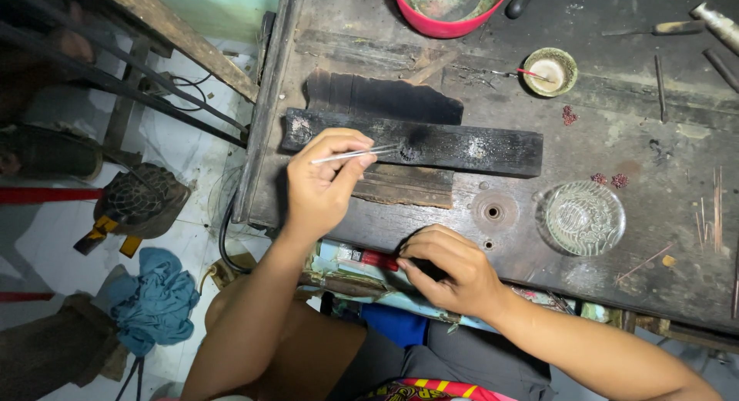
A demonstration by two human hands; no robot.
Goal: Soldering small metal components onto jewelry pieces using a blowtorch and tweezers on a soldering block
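Left hand [319,187] has its fingers [346,143] pinched on a pair of thin metal tweezers [354,154], held nearly flat with the tips out over a charred black wooden block [454,147] lying lengthwise on the tabletop [600,131]. Can't make out whether the tweezer tips are gripping anything – too small. Right hand [450,269] sits at the near edge of the tabletop, fingers [419,272] curled and pressed together around something dark that I can't really see; a small red piece [379,260] shows just beside it at the edge.

Behind the block there's a second burnt slab [385,97] with a ragged edge, touching it. To the right of the hands – a round clear glass dish [583,217] with a patterned bottom, contents hard to tell. Further back, a little brass-coloured cup [551,71] with pale whitish stuff inside and a thin red-handled stick [531,73] resting in it. At the top edge, a red bowl [448,20] with a grimy greenish inside. Small clumps of dark red bits [570,115] lie loose near the cup, and thin sticks [716,205] lie on the far right.

On the floor to the left, a blue rag [154,301].
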